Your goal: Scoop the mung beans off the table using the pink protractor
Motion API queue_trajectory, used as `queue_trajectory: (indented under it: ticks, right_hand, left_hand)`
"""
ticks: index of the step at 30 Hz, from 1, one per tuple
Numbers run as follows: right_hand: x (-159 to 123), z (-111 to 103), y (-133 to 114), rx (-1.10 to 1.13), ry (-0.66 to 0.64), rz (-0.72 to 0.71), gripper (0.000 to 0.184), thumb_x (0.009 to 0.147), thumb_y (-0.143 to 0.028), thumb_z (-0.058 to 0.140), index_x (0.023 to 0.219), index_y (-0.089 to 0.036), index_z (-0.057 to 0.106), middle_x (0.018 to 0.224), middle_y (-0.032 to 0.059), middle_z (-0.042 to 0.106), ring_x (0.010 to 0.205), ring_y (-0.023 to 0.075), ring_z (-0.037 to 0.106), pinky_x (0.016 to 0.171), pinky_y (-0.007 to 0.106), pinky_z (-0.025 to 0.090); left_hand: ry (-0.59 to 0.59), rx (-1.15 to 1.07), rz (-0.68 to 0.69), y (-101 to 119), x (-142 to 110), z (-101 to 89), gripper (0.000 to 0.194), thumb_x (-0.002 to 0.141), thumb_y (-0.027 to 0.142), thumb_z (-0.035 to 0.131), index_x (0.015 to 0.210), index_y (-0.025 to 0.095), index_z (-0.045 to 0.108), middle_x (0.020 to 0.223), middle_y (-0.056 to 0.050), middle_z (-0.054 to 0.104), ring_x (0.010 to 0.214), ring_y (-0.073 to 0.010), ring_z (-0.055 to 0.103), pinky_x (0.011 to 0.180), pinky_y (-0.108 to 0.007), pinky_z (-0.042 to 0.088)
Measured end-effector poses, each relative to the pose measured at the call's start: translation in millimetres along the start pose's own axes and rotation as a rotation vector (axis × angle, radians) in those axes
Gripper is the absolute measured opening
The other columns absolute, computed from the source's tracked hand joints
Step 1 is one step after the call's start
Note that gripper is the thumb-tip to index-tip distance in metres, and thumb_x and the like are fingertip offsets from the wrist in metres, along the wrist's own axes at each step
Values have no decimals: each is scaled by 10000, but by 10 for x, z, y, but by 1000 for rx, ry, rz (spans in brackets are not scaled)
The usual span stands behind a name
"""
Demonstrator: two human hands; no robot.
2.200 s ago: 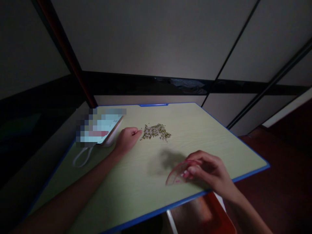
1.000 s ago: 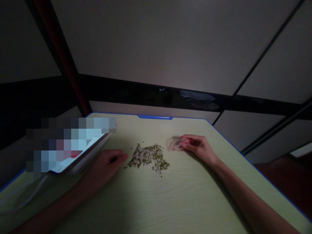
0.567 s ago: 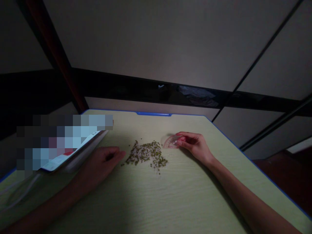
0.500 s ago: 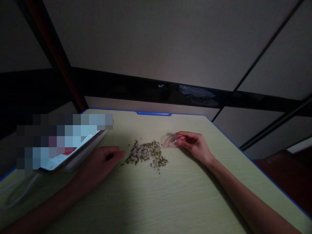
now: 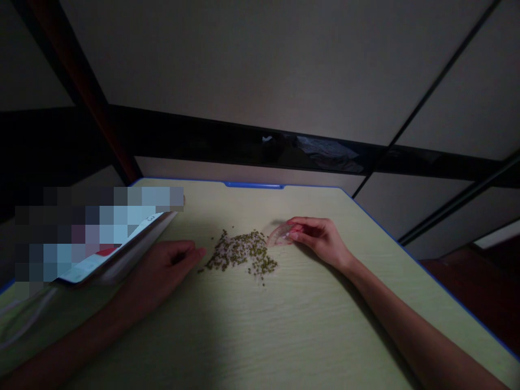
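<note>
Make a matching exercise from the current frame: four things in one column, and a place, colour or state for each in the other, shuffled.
1. Transparent protractor
2. Left hand
3. Small grains
4. Table rim

A. Blue
B. Loosely curled, near the lit screen
C. Held in the fingers of the right hand
D. Scattered loose, partly greenish

Pairs: 1-C, 2-B, 3-D, 4-A
</note>
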State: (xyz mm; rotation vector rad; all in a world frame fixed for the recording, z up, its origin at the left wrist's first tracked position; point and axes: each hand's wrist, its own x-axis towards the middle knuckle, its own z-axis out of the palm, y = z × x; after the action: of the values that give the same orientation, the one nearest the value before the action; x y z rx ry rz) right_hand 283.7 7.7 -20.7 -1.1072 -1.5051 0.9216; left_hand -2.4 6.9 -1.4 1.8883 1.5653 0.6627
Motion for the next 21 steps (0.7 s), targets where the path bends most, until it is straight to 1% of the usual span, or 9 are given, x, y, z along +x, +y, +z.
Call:
queue_trajectory:
  ticks: [6,13,17,21]
  right_hand:
    - [-4,-26,9,49,-29,12,217,618,-200,729,831,-164,724,662,11,672,593,129,598,611,279,522]
    - [-9,-34,27,74,-51,3,217,623,-188,732,839,-168,725,647,10,669,580,126,601,607,275,518]
    - [-12,-72,20,100,-55,24,223,612,-158,740,834,-179,727,642,-4,665,571,107,591,611,253,512]
    - [-16,-97,14,79,-80,52,234,619,-170,738,853,-170,723,653,2,668,581,113,598,624,261,513]
  left_hand:
    - [8,-2,12,-23,6,-2,395,638,556,384,430,228,309,403,77,304,402,-102,328,459,-247,290]
    - [-1,-3,19,-34,13,3,392,647,551,386,438,227,315,408,79,306,402,-101,326,457,-244,286]
    - [8,-7,6,-35,15,10,396,645,554,382,433,228,307,406,76,311,405,-104,337,459,-245,290]
    - [10,-16,14,-33,1,10,397,646,548,394,428,228,306,400,77,310,400,-102,333,456,-244,287]
